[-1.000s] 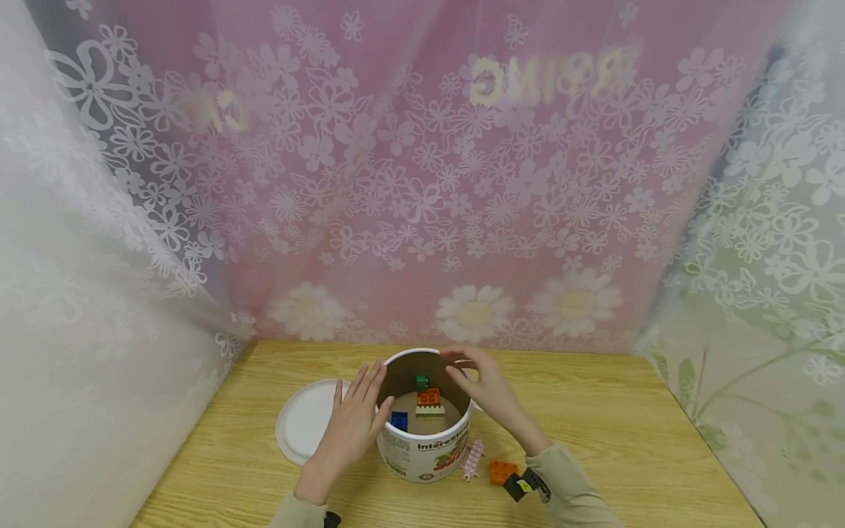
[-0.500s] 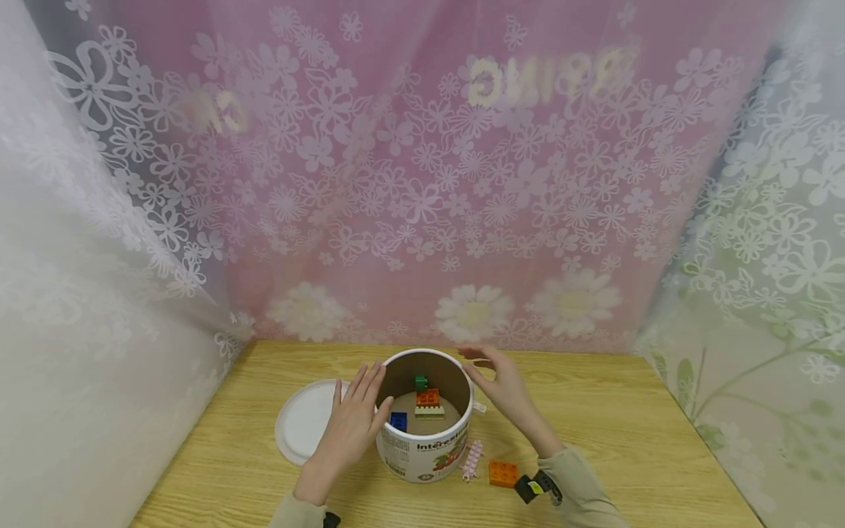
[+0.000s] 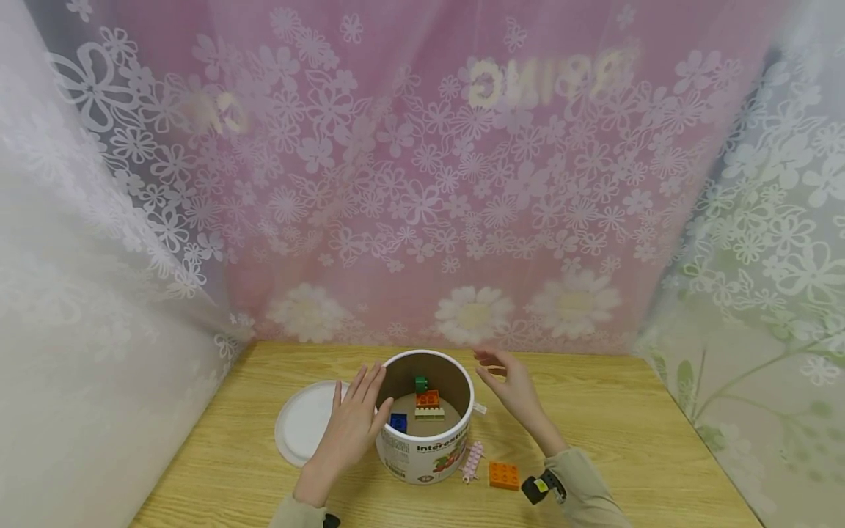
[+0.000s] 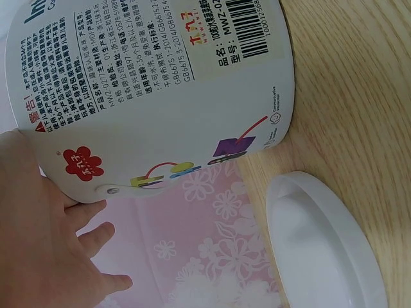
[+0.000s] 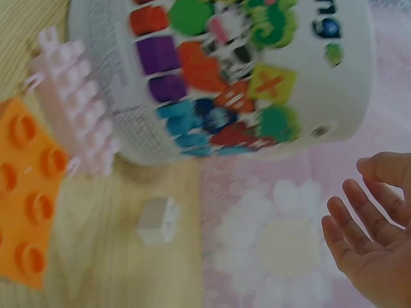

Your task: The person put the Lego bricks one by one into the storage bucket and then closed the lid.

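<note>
the tub (image 3: 425, 468) stands on the desk (image 3: 627, 440), between the hands. at its nine o'clock the left hand (image 3: 351, 427) touches it, fingers straight and slightly spread; near two o'clock the right hand (image 3: 517, 392) hangs apart, fingers loosely bent around nothing. steadying it probably wants light, flat pressure, lest it nudge the pink brick (image 3: 472, 462) at four o'clock.

Smooth plastic, wood grain
The bench (image 3: 627, 425) looks wood-grained, the tub (image 3: 412, 463) smooth and softly glossy, the lid (image 3: 304, 422) smooth plastic, the orange brick (image 3: 504, 476) studded plastic, the sleeves (image 3: 584, 488) matt cloth.
</note>
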A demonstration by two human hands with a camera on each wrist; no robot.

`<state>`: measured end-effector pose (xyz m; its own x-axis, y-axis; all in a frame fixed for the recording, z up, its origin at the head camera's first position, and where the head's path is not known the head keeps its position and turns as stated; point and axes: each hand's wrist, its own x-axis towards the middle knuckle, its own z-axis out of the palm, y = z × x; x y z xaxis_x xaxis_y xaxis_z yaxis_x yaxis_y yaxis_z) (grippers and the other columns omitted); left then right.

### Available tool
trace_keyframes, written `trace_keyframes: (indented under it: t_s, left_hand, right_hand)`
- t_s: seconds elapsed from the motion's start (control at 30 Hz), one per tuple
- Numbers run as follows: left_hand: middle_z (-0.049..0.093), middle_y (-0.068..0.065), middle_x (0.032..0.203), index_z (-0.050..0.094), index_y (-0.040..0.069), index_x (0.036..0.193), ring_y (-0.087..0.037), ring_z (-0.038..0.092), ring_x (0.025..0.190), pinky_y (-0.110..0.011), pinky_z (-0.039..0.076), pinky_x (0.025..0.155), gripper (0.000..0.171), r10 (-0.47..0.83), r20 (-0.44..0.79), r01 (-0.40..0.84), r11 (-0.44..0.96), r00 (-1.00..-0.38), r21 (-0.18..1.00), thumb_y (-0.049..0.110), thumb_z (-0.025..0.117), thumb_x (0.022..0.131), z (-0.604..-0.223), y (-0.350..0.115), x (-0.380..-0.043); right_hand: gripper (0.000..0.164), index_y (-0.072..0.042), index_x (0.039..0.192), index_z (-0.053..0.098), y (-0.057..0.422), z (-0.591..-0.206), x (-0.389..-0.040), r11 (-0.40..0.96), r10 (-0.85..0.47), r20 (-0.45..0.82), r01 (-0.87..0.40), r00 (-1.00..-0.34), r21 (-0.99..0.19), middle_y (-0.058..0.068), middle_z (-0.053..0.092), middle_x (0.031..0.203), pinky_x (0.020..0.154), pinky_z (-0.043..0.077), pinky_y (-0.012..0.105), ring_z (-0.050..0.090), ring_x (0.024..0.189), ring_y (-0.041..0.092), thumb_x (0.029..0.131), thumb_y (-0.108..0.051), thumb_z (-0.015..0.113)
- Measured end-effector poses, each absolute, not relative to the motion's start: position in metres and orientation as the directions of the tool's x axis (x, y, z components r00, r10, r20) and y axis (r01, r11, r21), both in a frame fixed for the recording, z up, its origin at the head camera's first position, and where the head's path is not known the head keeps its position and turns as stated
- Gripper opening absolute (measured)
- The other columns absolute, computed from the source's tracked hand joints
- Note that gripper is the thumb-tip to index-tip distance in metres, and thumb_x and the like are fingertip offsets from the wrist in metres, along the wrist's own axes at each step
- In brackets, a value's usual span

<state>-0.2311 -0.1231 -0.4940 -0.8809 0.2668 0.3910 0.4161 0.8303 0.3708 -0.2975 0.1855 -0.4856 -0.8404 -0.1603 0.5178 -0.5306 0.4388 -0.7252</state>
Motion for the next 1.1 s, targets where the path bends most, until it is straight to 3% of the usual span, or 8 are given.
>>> trace_keyframes:
  t_s: [0.33,0.63,0.8,1.1]
  left_hand:
    - [0.035,-0.010,0.163,0.038,0.007,0.157,-0.033,0.027,0.152,-0.070,0.014,0.117,0.061,0.263,0.407,0.423,0.825,-0.875,0.375,0.042,0.045,0.108,-0.493,-0.123,-0.230]
    - [0.036,-0.012,0.162,0.039,0.006,0.157,-0.035,0.028,0.151,-0.071,0.014,0.117,0.061,0.266,0.412,0.429,0.820,-0.872,0.378,0.044,0.043,0.109,-0.495,-0.123,-0.230]
    - [0.034,-0.011,0.163,0.037,0.006,0.157,-0.035,0.026,0.152,-0.071,0.013,0.117,0.062,0.269,0.396,0.423,0.824,-0.878,0.378,0.044,0.043,0.109,-0.495,-0.123,-0.231]
    - [0.030,-0.008,0.165,0.035,0.008,0.159,-0.032,0.023,0.154,-0.069,0.009,0.119,0.062,0.265,0.372,0.411,0.820,-0.889,0.398,0.044,0.041,0.109,-0.494,-0.124,-0.231]
  right_hand:
    - [0.045,0.002,0.134,0.062,0.195,-0.520,-0.310,0.518,-0.249,0.350,-0.429,-0.903,-0.740,0.025,0.067,0.121,0.090,0.055,0.058,0.065,0.109,0.044,0.091,-0.002,0.074]
    - [0.039,0.010,0.125,0.064,0.202,-0.546,-0.318,0.529,-0.345,0.255,-0.412,-0.903,-0.742,0.029,0.067,0.114,0.086,0.057,0.055,0.066,0.101,0.047,0.090,-0.002,0.075]
    - [0.033,0.009,0.116,0.067,0.204,-0.555,-0.321,0.558,-0.413,0.202,-0.422,-0.888,-0.715,0.023,0.070,0.105,0.081,0.059,0.049,0.069,0.093,0.040,0.085,0.003,0.077]
    - [0.027,0.002,0.103,0.072,0.201,-0.560,-0.321,0.628,-0.379,0.186,-0.399,-0.907,-0.668,0.013,0.073,0.096,0.071,0.055,0.033,0.064,0.080,0.021,0.078,0.006,0.079]
